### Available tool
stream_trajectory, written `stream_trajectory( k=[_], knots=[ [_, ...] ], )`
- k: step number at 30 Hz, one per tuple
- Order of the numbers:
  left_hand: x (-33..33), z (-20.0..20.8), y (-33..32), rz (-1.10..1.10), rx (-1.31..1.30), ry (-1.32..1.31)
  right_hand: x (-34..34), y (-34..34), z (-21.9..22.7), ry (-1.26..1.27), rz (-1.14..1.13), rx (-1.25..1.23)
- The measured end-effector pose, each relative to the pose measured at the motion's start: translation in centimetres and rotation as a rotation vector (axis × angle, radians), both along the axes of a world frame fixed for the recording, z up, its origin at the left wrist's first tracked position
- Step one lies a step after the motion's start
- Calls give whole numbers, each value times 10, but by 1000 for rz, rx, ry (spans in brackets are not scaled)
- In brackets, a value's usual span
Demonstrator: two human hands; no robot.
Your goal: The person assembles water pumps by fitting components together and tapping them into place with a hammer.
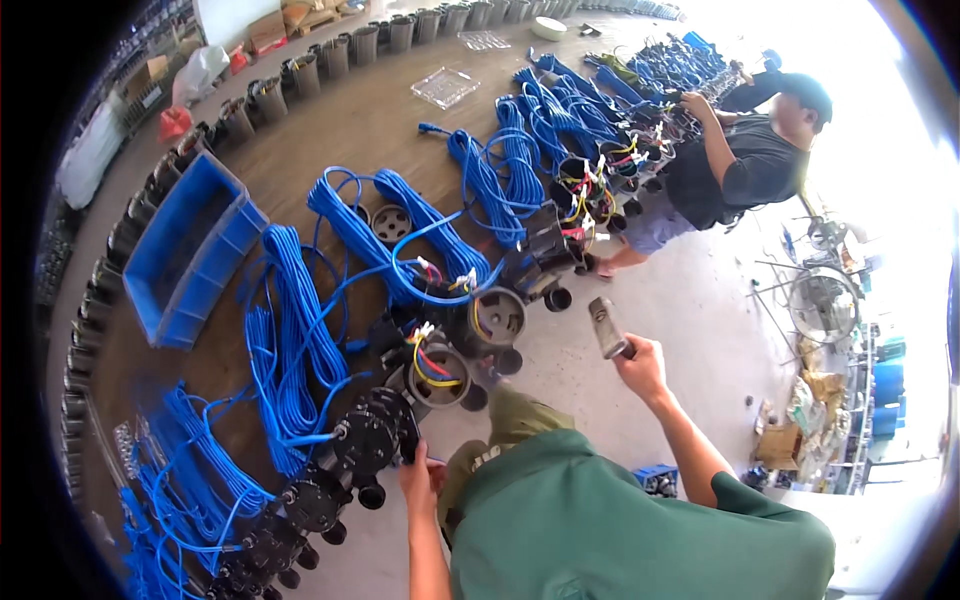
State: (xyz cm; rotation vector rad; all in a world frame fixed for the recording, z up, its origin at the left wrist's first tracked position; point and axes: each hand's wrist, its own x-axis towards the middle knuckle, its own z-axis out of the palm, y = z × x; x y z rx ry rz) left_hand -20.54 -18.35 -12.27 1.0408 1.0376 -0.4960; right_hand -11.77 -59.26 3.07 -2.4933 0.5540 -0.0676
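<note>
My right hand (642, 367) is raised over the pale floor, closed around what looks like a hammer with a blocky grey metal head (605, 326); the grip hides its handle. Down at the table edge, my left hand (422, 478) has its fingers closed on a dark part (409, 438) beside a black-capped pump (366, 440). Just beyond it stands an uncapped pump housing (438, 378) with red, yellow and blue wires coming out. Another open housing (496, 317) sits farther along the row. A coiled blue cable (295, 350) lies behind the pumps.
A blue plastic crate (190, 250) rests on the brown table (330, 130). Several dark cylinders (268, 98) line its far edge. A co-worker (745, 155) handles wiring farther up the row. A wheeled metal frame (822, 300) and a cardboard box (778, 447) stand at right.
</note>
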Motion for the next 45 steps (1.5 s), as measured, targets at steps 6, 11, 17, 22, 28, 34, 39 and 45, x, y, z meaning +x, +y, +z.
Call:
stream_trajectory(
  k=[6,11,17,22,28,34,39,45],
  knots=[
    [58,167,-72,-415,147,-343,73,-67,1,-131,236,-176],
    [220,229,-215,-556,822,-864,109,-94,7,-96,451,-81],
    [283,212,-237,-651,917,-622,131,-136,10,-170,429,-104],
    [328,226,-221,-538,873,-608,147,-163,10,-129,480,-92],
    [394,164,-172,-762,1301,-598,176,-133,12,-152,502,-71],
    [445,170,-251,-1117,812,-778,157,-118,11,-119,438,4],
    [463,180,-289,-1158,186,-658,135,-142,17,-111,378,-52],
    [480,162,-271,-894,882,-828,138,-153,16,-143,264,-65]
  ],
)
